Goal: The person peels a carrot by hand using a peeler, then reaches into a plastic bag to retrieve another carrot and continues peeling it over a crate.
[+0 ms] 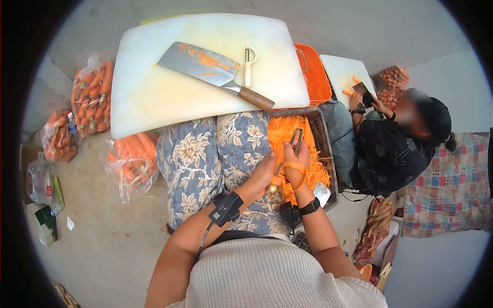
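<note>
My left hand [264, 175] is closed round a carrot [277, 180], whose pale stem end sticks out towards me; most of the carrot is hidden by my hands. My right hand [297, 160] grips a peeler [297, 137], its metal head pointing away from me. A ribbon of orange peel [295, 167] lies across the back of that hand. Both hands are close together over a dark plastic crate [324, 137] with a heap of carrot peelings [287, 124] inside.
A cleaver [205, 64] with carrot shreds and a white-handled peeler [248, 69] lie on the white cutting board [138, 102]. Bagged carrots [134, 154] stand left. An orange bin [313, 66] is behind the crate. A co-worker [395, 143] holds a cleaver [363, 94] at right.
</note>
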Motion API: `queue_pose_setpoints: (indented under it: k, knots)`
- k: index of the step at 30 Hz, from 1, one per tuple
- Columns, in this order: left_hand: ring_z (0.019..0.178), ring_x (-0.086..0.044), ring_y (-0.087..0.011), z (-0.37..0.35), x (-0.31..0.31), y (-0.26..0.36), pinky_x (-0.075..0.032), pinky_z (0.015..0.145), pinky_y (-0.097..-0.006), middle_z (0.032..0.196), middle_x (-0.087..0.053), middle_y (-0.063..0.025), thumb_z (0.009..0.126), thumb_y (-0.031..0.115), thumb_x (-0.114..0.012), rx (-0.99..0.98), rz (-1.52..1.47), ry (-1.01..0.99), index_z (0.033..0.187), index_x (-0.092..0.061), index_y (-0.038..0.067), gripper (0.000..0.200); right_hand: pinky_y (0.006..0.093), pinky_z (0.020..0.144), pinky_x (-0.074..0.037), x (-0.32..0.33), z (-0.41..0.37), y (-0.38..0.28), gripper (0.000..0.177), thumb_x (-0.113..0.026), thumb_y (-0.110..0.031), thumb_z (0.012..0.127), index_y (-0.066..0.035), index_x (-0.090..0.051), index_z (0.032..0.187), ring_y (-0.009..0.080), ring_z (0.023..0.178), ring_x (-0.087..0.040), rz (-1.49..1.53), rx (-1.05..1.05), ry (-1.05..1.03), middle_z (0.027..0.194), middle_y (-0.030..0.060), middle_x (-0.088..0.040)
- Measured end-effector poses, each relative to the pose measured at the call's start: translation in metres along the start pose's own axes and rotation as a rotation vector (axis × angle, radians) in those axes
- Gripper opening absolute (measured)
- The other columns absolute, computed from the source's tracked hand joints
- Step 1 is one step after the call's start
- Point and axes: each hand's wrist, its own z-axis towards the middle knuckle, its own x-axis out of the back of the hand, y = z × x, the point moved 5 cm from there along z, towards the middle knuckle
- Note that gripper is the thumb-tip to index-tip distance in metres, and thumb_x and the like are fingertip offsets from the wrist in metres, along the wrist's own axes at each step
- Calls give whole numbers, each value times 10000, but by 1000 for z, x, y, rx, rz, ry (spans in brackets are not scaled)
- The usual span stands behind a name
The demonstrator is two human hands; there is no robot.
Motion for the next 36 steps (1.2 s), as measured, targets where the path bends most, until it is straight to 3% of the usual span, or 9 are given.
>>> queue_pose_setpoints:
  k: [5,11,15,17,20,25,32,35,36]
  knots:
    - [747,-604,-163,6,2,-3,-524,498,-301,1008,-530,-88,916,446,-258,65,72,73,1227,-302,95,471,281,511,-357,-1,13,10,233,-586,-214,759,-19,-473,700,111,559,-422,-26,8,24,603,25,-465]
    - [626,-584,-161,13,11,-12,-502,456,-286,898,-537,-81,903,466,-297,48,100,91,1181,-336,93,467,297,527,-401,-4,31,22,246,-593,-233,759,-14,-486,727,162,556,-505,21,-110,-64,618,68,-521]
    - [622,-588,-173,3,1,-2,-494,448,-280,898,-533,-81,904,461,-302,68,30,49,1169,-342,87,459,292,529,-407,-7,42,44,264,-576,-248,769,-2,-489,725,166,557,-516,20,-130,-69,616,75,-530]
    - [619,-542,-123,2,1,-1,-481,457,-256,876,-516,-82,909,429,-322,62,80,89,1159,-364,7,492,296,525,-412,-10,50,59,270,-569,-247,772,5,-488,716,169,549,-522,48,-153,-54,607,77,-532]
    - [616,-594,-201,2,1,0,-483,436,-273,898,-523,-99,908,448,-307,81,109,84,1137,-362,72,443,308,466,-416,-12,55,64,280,-563,-250,768,7,-486,689,173,478,-509,35,-169,-76,570,73,-516]
    - [613,-594,-211,-1,-2,0,-475,421,-278,885,-519,-100,906,450,-307,115,67,37,1134,-362,67,449,293,350,-382,-15,63,80,270,-558,-248,750,5,-488,684,164,385,-465,224,-298,-77,549,76,-475]
    - [608,-594,-198,-4,-6,3,-475,415,-286,871,-520,-93,905,447,-317,117,97,13,1130,-361,71,441,299,354,-385,-18,66,101,272,-559,-247,743,11,-488,694,176,398,-472,391,-421,-53,576,93,-474]
    - [602,-594,-192,-4,-5,2,-480,428,-288,846,-536,-103,905,448,-320,102,131,30,1132,-361,71,442,280,386,-336,-20,68,113,198,-570,-190,761,-8,-497,730,132,410,-425,442,-482,-21,550,41,-450]
    - [602,-594,-192,-5,-6,3,-480,428,-288,846,-536,-103,905,448,-320,95,137,27,1132,-361,71,442,293,378,-377,-17,68,117,224,-554,-211,761,7,-506,746,162,429,-473,372,-496,-22,591,70,-483]
